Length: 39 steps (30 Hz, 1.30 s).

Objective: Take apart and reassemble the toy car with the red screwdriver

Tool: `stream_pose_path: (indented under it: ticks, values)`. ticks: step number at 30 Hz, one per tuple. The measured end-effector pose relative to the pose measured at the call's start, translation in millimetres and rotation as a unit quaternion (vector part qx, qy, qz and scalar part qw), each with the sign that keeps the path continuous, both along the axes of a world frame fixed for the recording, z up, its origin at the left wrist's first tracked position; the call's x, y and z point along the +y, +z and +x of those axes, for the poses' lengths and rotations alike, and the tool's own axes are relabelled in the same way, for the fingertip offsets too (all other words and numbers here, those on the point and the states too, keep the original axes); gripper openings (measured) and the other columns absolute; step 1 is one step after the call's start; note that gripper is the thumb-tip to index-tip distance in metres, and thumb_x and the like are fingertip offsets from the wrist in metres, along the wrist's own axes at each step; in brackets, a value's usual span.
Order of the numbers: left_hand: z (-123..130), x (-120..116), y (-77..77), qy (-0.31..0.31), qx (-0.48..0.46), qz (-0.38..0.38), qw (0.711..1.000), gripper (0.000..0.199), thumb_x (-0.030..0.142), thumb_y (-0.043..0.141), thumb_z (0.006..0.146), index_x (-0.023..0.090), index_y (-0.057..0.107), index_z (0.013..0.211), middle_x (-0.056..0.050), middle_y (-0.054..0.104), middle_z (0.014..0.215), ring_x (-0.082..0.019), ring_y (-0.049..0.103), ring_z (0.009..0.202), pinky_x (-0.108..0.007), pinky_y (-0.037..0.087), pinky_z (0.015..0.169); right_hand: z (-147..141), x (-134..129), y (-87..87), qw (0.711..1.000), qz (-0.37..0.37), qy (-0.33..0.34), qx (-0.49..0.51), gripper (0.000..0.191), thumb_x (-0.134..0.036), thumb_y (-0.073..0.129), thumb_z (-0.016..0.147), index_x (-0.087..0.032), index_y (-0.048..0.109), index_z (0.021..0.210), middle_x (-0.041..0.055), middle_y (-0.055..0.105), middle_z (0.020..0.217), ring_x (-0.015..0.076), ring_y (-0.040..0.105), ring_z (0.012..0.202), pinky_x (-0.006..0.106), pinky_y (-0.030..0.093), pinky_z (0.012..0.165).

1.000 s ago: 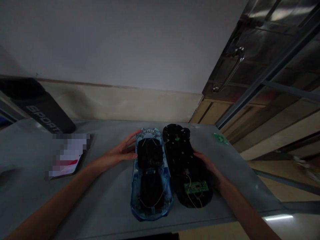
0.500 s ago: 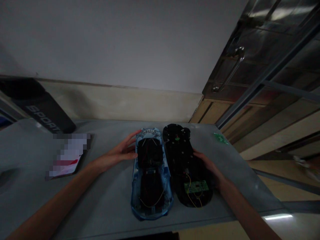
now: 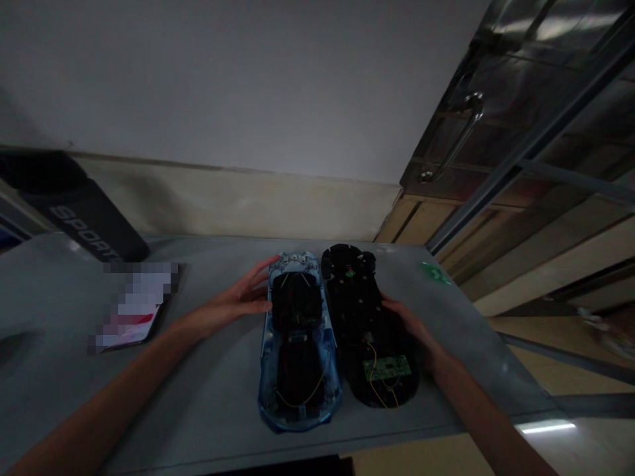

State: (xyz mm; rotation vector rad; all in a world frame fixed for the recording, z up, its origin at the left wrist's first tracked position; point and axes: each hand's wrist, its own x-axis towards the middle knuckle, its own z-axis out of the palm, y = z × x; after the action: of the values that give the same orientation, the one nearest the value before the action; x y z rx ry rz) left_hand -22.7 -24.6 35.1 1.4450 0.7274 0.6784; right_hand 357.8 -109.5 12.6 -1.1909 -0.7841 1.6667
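Shell (image 3: 299, 340), glossy blue and rounded, lies hollow side up on the smooth grey table (image 3: 208, 396); my spread left hand (image 3: 248, 296) touches its edge. My right hand (image 3: 417, 330) curves against the flat black chassis (image 3: 356, 307) alongside; whether it grips, I cannot tell.

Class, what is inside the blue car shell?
Black parts and a thin pale wire show inside the blue car shell; whatever lies beneath the black parts is covered.
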Motion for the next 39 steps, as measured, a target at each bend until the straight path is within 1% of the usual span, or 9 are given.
stream_pose_path:
  ticks: [5,10,14,16,22,29,32,35,39]
  values:
    - [0.2,0.1,1.2,-0.011,-0.008,-0.007,1.0,0.094,0.033,0.08,0.09,0.042,0.03,0.169,-0.003,0.039,0.176,-0.039,0.031,0.163,-0.059,0.032,0.128,-2.3,1.4,-0.8,0.998,-0.038,-0.043,-0.011,0.048,-0.046,0.075,0.087,-0.032,0.074,0.133,0.0011,0.075,0.142,0.0311,0.063,0.139,0.051,0.04,0.125]
    - [-0.5,3.0,-4.9,-0.021,-0.018,-0.018,0.999,0.094,0.033,0.08,0.092,0.044,0.028,0.169,-0.003,0.035,0.178,-0.038,0.03,0.164,-0.059,0.03,0.13,-0.4,3.2,-5.9,0.999,-0.034,-0.042,-0.001,0.052,-0.045,0.075,0.087,-0.032,0.072,0.137,0.0017,0.075,0.141,0.0315,0.063,0.139,0.053,0.041,0.125]
    - [-1.7,4.8,-9.6,-0.028,-0.033,-0.023,0.999,0.098,0.033,0.082,0.091,0.042,0.026,0.17,-0.008,0.029,0.18,-0.038,0.035,0.162,-0.061,0.028,0.13,4.4,3.3,-9.7,0.999,-0.026,-0.03,-0.001,0.046,-0.044,0.075,0.089,-0.032,0.073,0.134,0.002,0.074,0.142,0.0317,0.065,0.137,0.053,0.044,0.122]
    - [-2.4,5.1,-10.6,-0.031,-0.034,-0.026,0.999,0.096,0.032,0.081,0.093,0.043,0.025,0.17,-0.007,0.029,0.18,-0.037,0.034,0.162,-0.06,0.028,0.13,5.2,3.3,-10.3,0.999,-0.029,-0.03,0.0,0.043,-0.044,0.075,0.09,-0.033,0.074,0.131,0.0015,0.074,0.143,0.0315,0.065,0.137,0.052,0.045,0.122]
    - [-2.8,5.8,-11.9,-0.034,-0.037,-0.032,0.998,0.095,0.029,0.079,0.094,0.044,0.025,0.17,-0.007,0.034,0.178,-0.037,0.036,0.161,-0.058,0.03,0.129,1.8,2.9,-9.6,0.998,-0.031,-0.053,-0.008,0.048,-0.045,0.075,0.089,-0.032,0.073,0.134,0.0026,0.076,0.138,0.032,0.066,0.134,0.054,0.043,0.122]
    - [-2.8,5.2,-9.6,-0.034,-0.029,-0.028,0.999,0.094,0.027,0.078,0.095,0.046,0.025,0.17,-0.003,0.033,0.178,-0.037,0.036,0.161,-0.056,0.033,0.128,1.8,2.9,-8.1,0.997,-0.047,-0.065,-0.018,0.046,-0.044,0.075,0.088,-0.031,0.073,0.132,0.0023,0.079,0.132,0.0314,0.071,0.126,0.054,0.044,0.121]
    - [-2.1,4.6,-8.0,-0.034,-0.033,-0.016,0.999,0.092,0.026,0.077,0.095,0.043,0.028,0.17,-0.005,0.034,0.178,-0.037,0.036,0.161,-0.058,0.032,0.129,1.3,3.1,-7.1,0.997,-0.04,-0.06,-0.016,0.044,-0.044,0.075,0.088,-0.031,0.074,0.13,0.002,0.079,0.132,0.0304,0.072,0.125,0.053,0.047,0.119]
    - [-1.7,4.9,-8.8,-0.032,-0.038,-0.015,0.999,0.091,0.025,0.078,0.094,0.043,0.03,0.169,-0.006,0.037,0.177,-0.039,0.04,0.159,-0.059,0.034,0.127,0.7,1.6,-5.3,0.999,-0.028,-0.044,-0.016,0.039,-0.044,0.074,0.088,-0.032,0.077,0.125,0.0019,0.081,0.125,0.03,0.074,0.121,0.05,0.052,0.115]
    - [-1.7,4.3,-8.8,-0.023,-0.032,-0.008,0.999,0.09,0.026,0.078,0.093,0.044,0.032,0.168,-0.004,0.04,0.175,-0.038,0.041,0.159,-0.056,0.04,0.123,0.0,-1.7,-2.3,0.999,0.007,-0.025,-0.023,0.045,-0.043,0.074,0.089,-0.033,0.074,0.133,0.0026,0.082,0.122,0.031,0.074,0.12,0.051,0.056,0.109]
